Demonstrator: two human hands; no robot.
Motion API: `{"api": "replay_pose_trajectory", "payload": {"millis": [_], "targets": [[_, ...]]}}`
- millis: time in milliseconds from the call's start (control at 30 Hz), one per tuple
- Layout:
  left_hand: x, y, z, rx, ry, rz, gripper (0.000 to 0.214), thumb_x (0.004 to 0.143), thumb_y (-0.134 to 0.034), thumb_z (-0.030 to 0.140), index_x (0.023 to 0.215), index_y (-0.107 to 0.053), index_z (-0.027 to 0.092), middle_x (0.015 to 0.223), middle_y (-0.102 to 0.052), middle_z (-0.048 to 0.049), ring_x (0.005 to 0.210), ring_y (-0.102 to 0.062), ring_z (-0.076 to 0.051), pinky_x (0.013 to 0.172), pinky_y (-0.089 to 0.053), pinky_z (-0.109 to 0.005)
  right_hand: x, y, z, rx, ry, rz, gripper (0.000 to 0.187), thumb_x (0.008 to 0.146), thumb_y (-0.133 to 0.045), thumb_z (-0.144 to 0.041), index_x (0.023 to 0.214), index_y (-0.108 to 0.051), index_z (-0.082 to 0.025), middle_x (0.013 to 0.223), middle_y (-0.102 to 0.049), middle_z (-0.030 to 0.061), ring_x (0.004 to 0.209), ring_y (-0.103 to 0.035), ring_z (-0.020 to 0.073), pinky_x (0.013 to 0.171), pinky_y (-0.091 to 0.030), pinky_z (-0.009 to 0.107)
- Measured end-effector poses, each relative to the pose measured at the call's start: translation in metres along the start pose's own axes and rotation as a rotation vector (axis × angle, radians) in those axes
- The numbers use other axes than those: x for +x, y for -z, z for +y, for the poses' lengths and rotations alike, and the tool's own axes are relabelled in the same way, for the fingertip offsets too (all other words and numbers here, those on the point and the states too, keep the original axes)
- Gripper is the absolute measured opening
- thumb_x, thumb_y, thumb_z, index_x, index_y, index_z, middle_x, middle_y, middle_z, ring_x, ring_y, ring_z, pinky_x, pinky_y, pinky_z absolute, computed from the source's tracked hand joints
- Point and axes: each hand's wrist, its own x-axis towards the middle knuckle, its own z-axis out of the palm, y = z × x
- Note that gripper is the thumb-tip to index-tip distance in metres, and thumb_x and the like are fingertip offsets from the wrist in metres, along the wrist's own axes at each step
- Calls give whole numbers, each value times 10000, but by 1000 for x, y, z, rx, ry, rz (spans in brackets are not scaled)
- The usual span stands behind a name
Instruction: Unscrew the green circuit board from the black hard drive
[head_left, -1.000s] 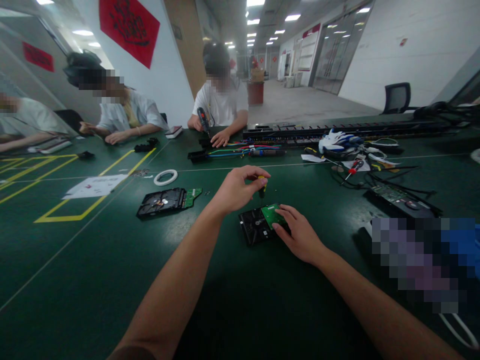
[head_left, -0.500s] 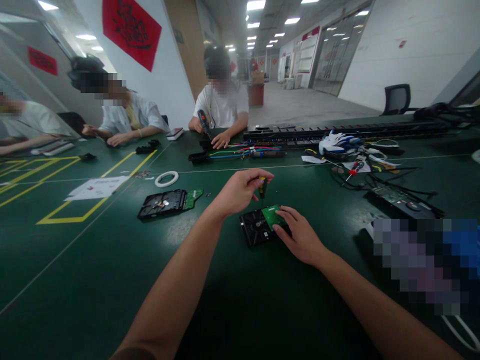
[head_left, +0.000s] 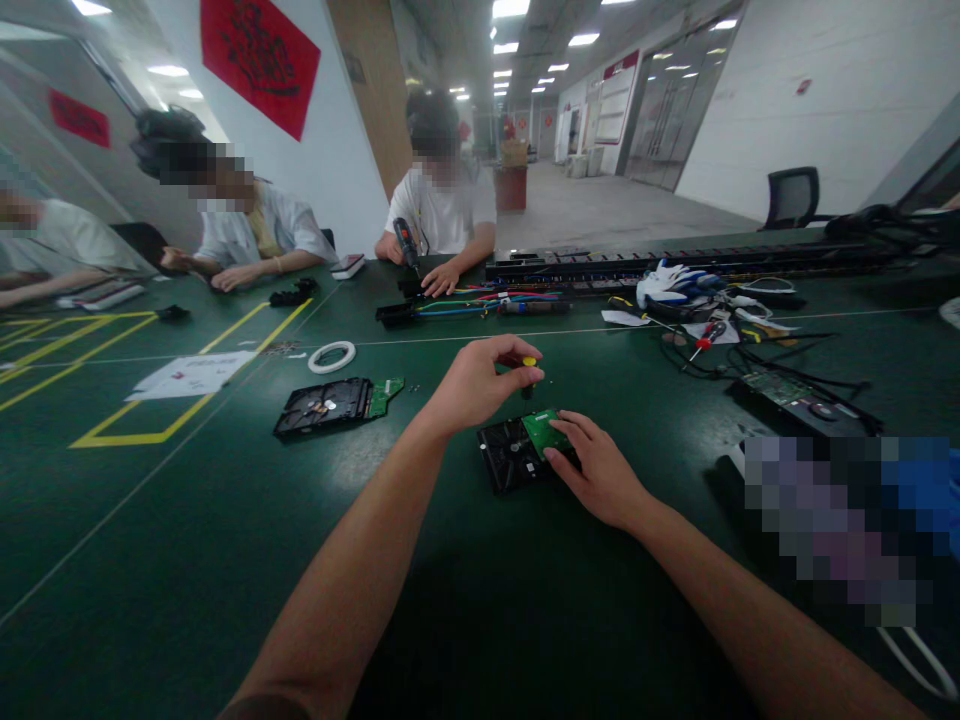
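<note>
A black hard drive (head_left: 510,455) with a green circuit board (head_left: 545,432) on top lies on the green table in front of me. My left hand (head_left: 480,380) pinches the yellow-capped handle of a small screwdriver (head_left: 528,376), held upright over the board. My right hand (head_left: 596,470) presses on the drive's right side, fingers curled over the board's edge.
A second opened hard drive (head_left: 330,404) lies to the left, near a white tape ring (head_left: 331,356) and a paper sheet (head_left: 191,373). Cables, gloves (head_left: 670,282) and a red-handled tool (head_left: 709,335) clutter the right. A person (head_left: 442,205) opposite holds a power screwdriver (head_left: 407,244); others sit at left.
My left fingers have shifted on the screwdriver handle, turning it over the board. My right hand and the drive have stayed in place.
</note>
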Motion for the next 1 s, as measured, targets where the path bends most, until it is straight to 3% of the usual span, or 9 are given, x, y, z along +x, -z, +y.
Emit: {"api": "replay_pose_trajectory", "payload": {"millis": [233, 467, 667, 833, 1000], "targets": [[0, 0, -3, 19, 10, 24, 167, 931, -741, 243, 1086, -756, 183, 1019, -789, -61, 896, -730, -185, 829, -584, -336, 0, 0, 1, 5, -5, -5, 467, 1067, -494, -486, 1451, -557, -229, 1561, -522, 158, 1440, -506, 343, 1189, -430, 601], [1, 1, -5, -17, 4, -25, 287, 956, -611, 126, 1210, -732, 183, 1101, -775, -67, 881, -712, -166, 774, -596, -304, 0, 1, -1, -5, -14, -7, 473, 1063, -500, -487, 1443, -568, -214, 1556, -527, 166, 1442, -508, 344, 1200, -428, 587], [0, 3, 2, 27, 47, -46, 339, 975, -520, 91, 1220, -735, 182, 1135, -762, -61, 742, -678, -114, 689, -584, -260, -1, 1, 0, -8, -15, -15, 479, 1062, -505, -489, 1443, -566, -205, 1563, -519, 169, 1451, -499, 345, 1206, -425, 577], [-1, 2, 1, -9, 15, -64, 250, 968, -637, 176, 1193, -746, 192, 1089, -771, -57, 853, -704, -160, 725, -596, -280, -1, 0, 1, -10, -15, -13, 479, 1062, -503, -494, 1445, -563, -214, 1566, -518, 160, 1454, -499, 341, 1206, -424, 579], [-2, 1, 3, 91, -21, 18, 192, 927, -767, 242, 1116, -773, 204, 1018, -779, -41, 910, -715, -179, 818, -572, -312, 0, 2, -1, -10, -16, -12, 478, 1061, -503, -492, 1438, -570, -204, 1554, -527, 167, 1450, -503, 336, 1205, -429, 570]]}}
